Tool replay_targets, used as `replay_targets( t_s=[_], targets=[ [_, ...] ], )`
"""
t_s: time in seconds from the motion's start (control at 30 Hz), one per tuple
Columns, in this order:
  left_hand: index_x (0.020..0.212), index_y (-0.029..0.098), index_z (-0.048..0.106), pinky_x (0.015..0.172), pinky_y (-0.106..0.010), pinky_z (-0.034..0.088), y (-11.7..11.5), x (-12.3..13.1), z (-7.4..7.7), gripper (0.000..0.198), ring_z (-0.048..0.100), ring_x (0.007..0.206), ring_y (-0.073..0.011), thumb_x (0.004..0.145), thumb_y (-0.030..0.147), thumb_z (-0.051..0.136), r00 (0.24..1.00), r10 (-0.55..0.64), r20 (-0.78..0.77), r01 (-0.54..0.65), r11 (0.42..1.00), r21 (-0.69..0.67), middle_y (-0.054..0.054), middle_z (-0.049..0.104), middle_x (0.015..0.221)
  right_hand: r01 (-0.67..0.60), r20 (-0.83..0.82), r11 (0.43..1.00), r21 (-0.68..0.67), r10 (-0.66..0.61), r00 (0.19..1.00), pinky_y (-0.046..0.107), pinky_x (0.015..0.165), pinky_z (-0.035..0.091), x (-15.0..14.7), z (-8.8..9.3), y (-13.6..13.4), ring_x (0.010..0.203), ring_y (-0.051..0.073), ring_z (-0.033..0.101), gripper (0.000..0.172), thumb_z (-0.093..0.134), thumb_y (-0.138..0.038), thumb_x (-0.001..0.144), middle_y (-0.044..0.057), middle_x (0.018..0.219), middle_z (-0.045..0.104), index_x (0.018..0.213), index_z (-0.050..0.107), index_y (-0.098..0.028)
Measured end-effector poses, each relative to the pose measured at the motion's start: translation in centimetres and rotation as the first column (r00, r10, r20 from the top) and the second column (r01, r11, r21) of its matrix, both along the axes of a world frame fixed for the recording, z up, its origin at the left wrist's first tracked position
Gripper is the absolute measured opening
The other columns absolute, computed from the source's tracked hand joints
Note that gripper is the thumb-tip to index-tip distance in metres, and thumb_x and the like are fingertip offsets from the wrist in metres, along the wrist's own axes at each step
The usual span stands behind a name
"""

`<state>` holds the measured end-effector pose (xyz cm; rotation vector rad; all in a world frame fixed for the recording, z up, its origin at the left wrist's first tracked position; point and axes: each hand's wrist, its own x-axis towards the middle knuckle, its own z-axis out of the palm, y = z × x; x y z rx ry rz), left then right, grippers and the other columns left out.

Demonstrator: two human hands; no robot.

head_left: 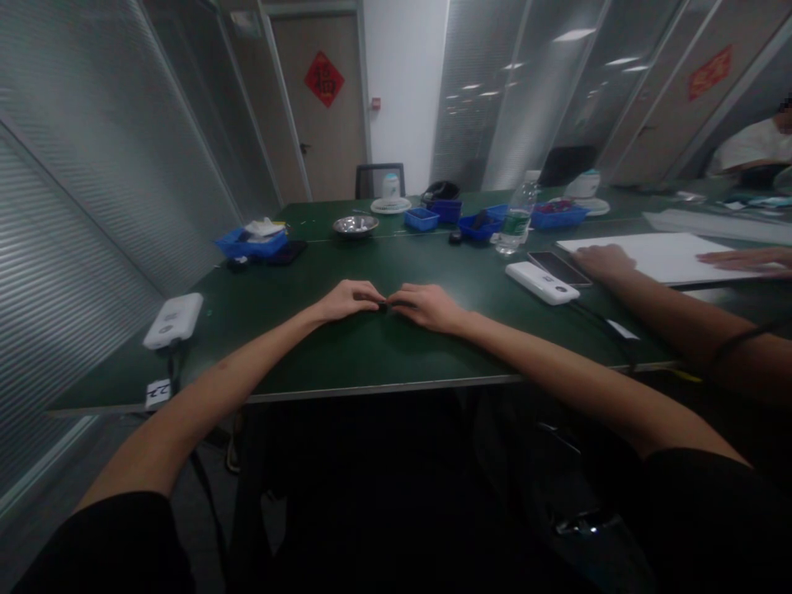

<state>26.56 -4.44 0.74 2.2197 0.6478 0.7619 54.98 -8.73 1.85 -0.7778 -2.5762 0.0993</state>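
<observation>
My left hand (348, 299) and my right hand (426, 306) rest on the green table (371, 355) with their fingertips meeting in the middle. Both hands are closed in a pinch around a small dark object (384, 306) held between them; it is too small to name. Both forearms stretch out from the near edge of the table.
A white power bank (174, 319) lies at the left edge, another (542, 282) beside a phone (559, 267) at right. Blue bins (252, 242), a metal bowl (355, 224) and a water bottle (515, 219) stand further back. A co-worker's arm (668, 305) and white board (656, 254) are at right.
</observation>
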Motion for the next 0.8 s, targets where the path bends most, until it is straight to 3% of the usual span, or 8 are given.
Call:
replay_targets(
  t_s=[0.13,0.3,0.4,0.53,0.7,0.8],
  targets=[
    [0.113,0.019,0.085,0.089,-0.035,0.053,-0.3,0.3,0.1,0.031,0.069,0.098,-0.023,0.09,0.039,0.08,0.999,0.04,-0.032,-0.036,0.993,0.114,-0.012,0.075,0.109,-0.064,-0.064,0.996,-0.053,0.061,0.996,0.033,0.091,0.051,-0.1,-0.4,0.5,0.101,0.022,0.071,0.032,0.052,-0.036,0.108,0.008,0.116,0.076,0.131,0.07,-0.021],
    [0.113,0.018,0.084,0.092,-0.034,0.053,0.2,-0.1,0.6,0.036,0.07,0.101,-0.0236,0.088,0.043,0.082,0.997,-0.011,-0.077,0.002,0.994,-0.11,-0.01,0.077,0.11,-0.054,-0.025,0.996,0.066,0.056,0.998,0.03,0.08,0.049,0.0,-0.3,0.4,0.093,0.021,0.069,0.032,0.055,-0.037,0.108,0.009,0.114,0.073,0.132,0.071,-0.022],
    [0.115,0.018,0.083,0.093,-0.034,0.052,-0.1,0.3,0.7,0.037,0.069,0.104,-0.0234,0.088,0.043,0.082,0.994,-0.046,-0.095,0.029,0.985,-0.171,-0.009,0.076,0.112,-0.039,-0.028,0.995,0.09,0.041,0.999,0.03,0.078,0.048,-0.1,-0.1,0.1,0.092,0.02,0.068,0.031,0.056,-0.036,0.107,0.008,0.113,0.073,0.131,0.072,-0.024],
    [0.115,0.015,0.081,0.087,-0.032,0.052,-0.6,1.1,0.3,0.041,0.066,0.097,-0.0215,0.085,0.043,0.084,0.998,-0.034,-0.047,0.027,0.99,-0.137,-0.01,0.073,0.109,-0.022,-0.063,0.999,0.03,0.024,0.998,0.03,0.083,0.049,-0.3,-0.1,-0.1,0.097,0.021,0.07,0.03,0.054,-0.035,0.107,0.008,0.119,0.074,0.129,0.07,-0.023],
    [0.133,0.015,0.074,0.077,-0.031,0.05,-0.2,1.0,-0.3,0.056,0.063,0.085,-0.0193,0.087,0.046,0.082,0.995,0.03,-0.092,-0.039,0.994,-0.099,-0.008,0.071,0.099,0.104,-0.078,0.995,0.006,-0.103,0.992,0.031,0.083,0.048,-0.5,-0.1,-0.1,0.096,0.022,0.071,0.03,0.055,-0.037,0.106,0.008,0.115,0.078,0.127,0.071,-0.023],
    [0.129,0.016,0.076,0.079,-0.032,0.051,-0.1,0.9,-0.3,0.049,0.064,0.089,-0.0204,0.091,0.047,0.077,0.993,0.034,-0.116,-0.037,0.999,-0.025,-0.009,0.072,0.102,0.164,-0.058,0.986,0.005,-0.163,0.985,0.031,0.08,0.046,-0.5,0.1,-0.2,0.089,0.022,0.071,0.03,0.056,-0.038,0.104,0.006,0.11,0.079,0.125,0.073,-0.024]
  ],
)
